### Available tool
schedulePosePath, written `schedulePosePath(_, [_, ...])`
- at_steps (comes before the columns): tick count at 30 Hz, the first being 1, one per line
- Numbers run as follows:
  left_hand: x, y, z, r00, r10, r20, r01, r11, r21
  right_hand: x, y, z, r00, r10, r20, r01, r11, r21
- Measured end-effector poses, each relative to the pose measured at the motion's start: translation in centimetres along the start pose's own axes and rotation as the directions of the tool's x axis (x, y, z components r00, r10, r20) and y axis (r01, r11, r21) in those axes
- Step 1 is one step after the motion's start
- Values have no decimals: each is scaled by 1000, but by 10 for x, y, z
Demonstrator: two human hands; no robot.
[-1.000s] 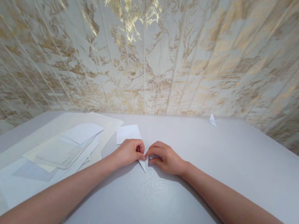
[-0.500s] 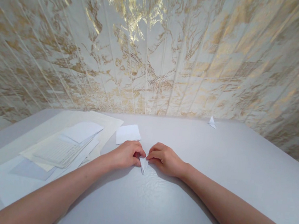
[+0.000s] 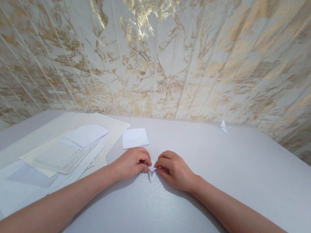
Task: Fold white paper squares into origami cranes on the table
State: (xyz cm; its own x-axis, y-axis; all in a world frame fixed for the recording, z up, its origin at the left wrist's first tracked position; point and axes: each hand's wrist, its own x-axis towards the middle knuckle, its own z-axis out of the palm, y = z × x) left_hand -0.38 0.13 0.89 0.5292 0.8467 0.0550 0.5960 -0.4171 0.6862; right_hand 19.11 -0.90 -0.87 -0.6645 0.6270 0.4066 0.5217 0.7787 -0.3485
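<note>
A small folded white paper [image 3: 151, 172] with a narrow point facing me is pinched between both hands, low over the table's middle. My left hand [image 3: 135, 163] grips its left side between thumb and fingers. On the right side, my right hand [image 3: 175, 170] holds it with thumb and fingertips. The fingers cover the paper's side edges. Just beyond my left hand lies a flat white paper rectangle [image 3: 135, 138].
Several loose sheets and papers [image 3: 62, 154], one with lined writing, are spread over the left of the pale table [image 3: 201, 224]. A small folded white paper figure [image 3: 223, 127] stands at the back right. A gold-patterned wall covering [image 3: 162, 57] rises behind the table.
The folded paper has changed shape between my fingers; its upper part now looks spread sideways. My right hand has shifted slightly right and down. The view has moved a little.
</note>
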Motion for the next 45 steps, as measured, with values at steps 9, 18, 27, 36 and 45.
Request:
schedulePosePath(9, [-2, 3, 8, 991, -51, -126, 58, 997, 53, 7, -5, 5, 948, 318, 0, -318, 946, 66])
schedulePosePath(18, [2, 4, 4, 979, -177, -105, 181, 983, 25, 11, -8, 4, 911, 410, 53, -409, 912, -23])
schedulePosePath(27, [5, 5, 12, 963, -192, -190, 222, 962, 157, 16, -13, 4, 890, 452, 68, -444, 890, -102])
schedulePosePath(36, [9, 0, -1, 954, -289, -78, 288, 957, -28, 18, -12, 3, 887, 454, 81, -443, 888, -123])
schedulePosePath(45, [7, -2, -1, 923, -367, -111, 353, 927, -130, 18, -13, 3, 884, 461, 83, -451, 885, -111])
